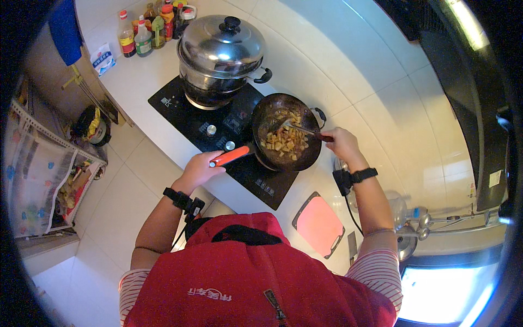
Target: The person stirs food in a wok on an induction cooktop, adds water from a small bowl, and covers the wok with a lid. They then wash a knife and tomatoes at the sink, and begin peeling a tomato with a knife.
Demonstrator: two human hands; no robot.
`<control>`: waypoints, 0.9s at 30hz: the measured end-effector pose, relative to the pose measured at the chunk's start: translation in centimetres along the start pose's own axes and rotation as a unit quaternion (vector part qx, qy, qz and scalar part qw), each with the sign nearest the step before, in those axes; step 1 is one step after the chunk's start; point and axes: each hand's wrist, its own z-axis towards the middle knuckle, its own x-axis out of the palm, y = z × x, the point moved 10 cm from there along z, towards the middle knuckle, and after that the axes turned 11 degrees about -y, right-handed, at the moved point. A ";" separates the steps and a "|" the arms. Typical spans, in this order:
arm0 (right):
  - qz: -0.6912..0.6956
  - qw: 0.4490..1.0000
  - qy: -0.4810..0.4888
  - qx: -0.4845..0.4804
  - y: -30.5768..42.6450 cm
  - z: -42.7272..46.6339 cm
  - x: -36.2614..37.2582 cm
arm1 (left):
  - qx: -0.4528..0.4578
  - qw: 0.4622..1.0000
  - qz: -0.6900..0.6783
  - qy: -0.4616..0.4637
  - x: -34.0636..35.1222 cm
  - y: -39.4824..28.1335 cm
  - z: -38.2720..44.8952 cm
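A dark wok [261,118] rests on the right side of a black two-burner cooktop [171,96]. Small yellowish-brown chunks of food [286,141] lie in its bowl. My left hand [200,169] grips the wok's orange-red handle [235,155]. In my right hand [343,143] is the dark handle of a metal spatula [301,128], its blade down among the food. The spatula crosses the wok's right rim.
A large lidded steel pot [220,53] occupies the left burner. Several condiment bottles [143,39] stand behind it near the wall. A pink cutting board [320,225] lies on the counter at right, with a knife [352,245] alongside.
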 end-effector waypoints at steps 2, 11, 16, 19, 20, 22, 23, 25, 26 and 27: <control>0.094 0.991 -0.014 0.095 -4.1 -1.1 1.0 | -0.011 1.000 -0.010 -0.001 0.0 0.2 -0.1; 0.173 0.965 -0.084 0.180 -4.2 -8.1 7.3 | 0.014 1.000 -0.009 -0.002 0.5 0.4 0.2; 0.278 0.898 -0.069 0.335 -6.5 -11.6 7.5 | 0.007 1.000 -0.012 0.014 0.6 0.3 0.1; 0.315 0.873 -0.083 0.364 -6.8 -13.5 7.2 | 0.002 1.000 -0.006 0.018 0.6 0.2 0.1; 0.329 0.858 -0.070 0.387 -6.5 -14.4 8.0 | -0.002 1.000 -0.009 0.020 0.6 0.2 0.1; 0.369 0.820 -0.028 0.436 -5.4 -15.5 10.2 | 0.003 1.000 -0.010 0.016 0.6 0.0 0.2; 0.378 0.822 -0.043 0.423 -5.1 -15.4 9.8 | 0.002 1.000 -0.011 0.014 0.5 0.0 0.2; 0.401 0.806 -0.048 0.433 -5.0 -15.5 9.1 | 0.017 1.000 -0.007 0.014 0.4 -0.3 0.1; 0.390 0.811 -0.034 0.434 -5.4 -15.6 8.2 | 0.022 1.000 -0.007 0.014 0.4 -0.4 0.1; 0.381 0.822 -0.025 0.423 -5.7 -15.9 6.8 | 0.022 1.000 -0.001 0.016 0.4 -0.4 0.1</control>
